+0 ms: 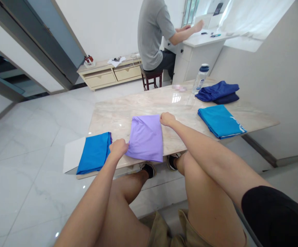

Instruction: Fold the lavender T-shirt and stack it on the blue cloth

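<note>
Pinching the purple cloth (146, 137) at two corners, your left hand (118, 148) closed on the near left corner and your right hand (167, 119) on the far right, you held it flat on the counter (138, 103), between the blue cloth (94, 152) and the folded teal cloth (220, 120).

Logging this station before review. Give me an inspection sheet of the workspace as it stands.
Surface: marble table, glossy, a white sheet at its near left corner.
Job's things: folded purple cloth lying flat at the near edge.
Clutter: folded blue cloth to the left; turquoise cloth and dark blue pile to the right; water bottle upright at the far edge.
Grippers: left hand pinches the purple cloth's near left corner; right hand grips its far right corner.
Cables: nothing seen.
Surroundings: seated person at a white desk, low cabinet, tiled floor.
</note>
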The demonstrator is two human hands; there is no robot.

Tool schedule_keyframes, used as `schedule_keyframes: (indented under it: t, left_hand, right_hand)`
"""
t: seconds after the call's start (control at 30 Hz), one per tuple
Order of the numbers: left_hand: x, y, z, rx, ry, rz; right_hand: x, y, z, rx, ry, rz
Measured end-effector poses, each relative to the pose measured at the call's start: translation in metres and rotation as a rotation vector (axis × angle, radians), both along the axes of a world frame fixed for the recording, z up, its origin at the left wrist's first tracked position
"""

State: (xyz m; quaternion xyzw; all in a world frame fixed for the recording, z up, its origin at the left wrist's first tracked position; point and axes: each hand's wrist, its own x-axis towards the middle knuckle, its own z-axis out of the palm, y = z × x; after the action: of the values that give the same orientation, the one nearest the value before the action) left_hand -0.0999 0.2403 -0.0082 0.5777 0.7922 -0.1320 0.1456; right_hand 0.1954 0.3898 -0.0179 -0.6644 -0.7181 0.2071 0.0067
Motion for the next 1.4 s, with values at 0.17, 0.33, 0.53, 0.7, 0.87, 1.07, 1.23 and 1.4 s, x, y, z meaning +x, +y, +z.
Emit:
schedule_keyframes:
  t: [0.17,0.33,0.53,0.7,0.87,1.07,1.23,1.4]
  left_hand:
    - [0.014,0.005,-0.005,0.114,-0.061,-0.025]
    - [0.020,0.008,-0.019,0.210,-0.153,-0.086]
    - [0.020,0.009,-0.026,0.271,-0.205,-0.147]
    - [0.016,0.010,-0.028,0.195,-0.196,-0.064]
    - [0.008,0.007,-0.030,0.137,-0.171,-0.003]
    - [0.004,0.000,-0.029,0.096,-0.175,0.011]
    - [0.015,0.018,-0.030,0.281,-0.252,0.016]
    - [0.032,0.062,-0.038,0.366,-0.363,0.169]
  right_hand:
    - [-0.014,0.004,-0.014,-0.002,0.036,0.164]
    - [-0.026,0.009,-0.028,-0.046,0.008,0.196]
    - [-0.027,0.017,-0.037,-0.041,-0.065,0.049]
    - [-0.031,0.017,-0.039,-0.037,-0.074,0.003]
    - [-0.032,0.014,-0.034,-0.047,-0.089,-0.018]
    - [-0.030,0.011,-0.027,-0.054,-0.094,-0.050]
    - [-0.024,0.010,-0.020,-0.054,-0.093,-0.074]
    - [-0.010,0.002,-0.018,-0.071,-0.096,-0.062]
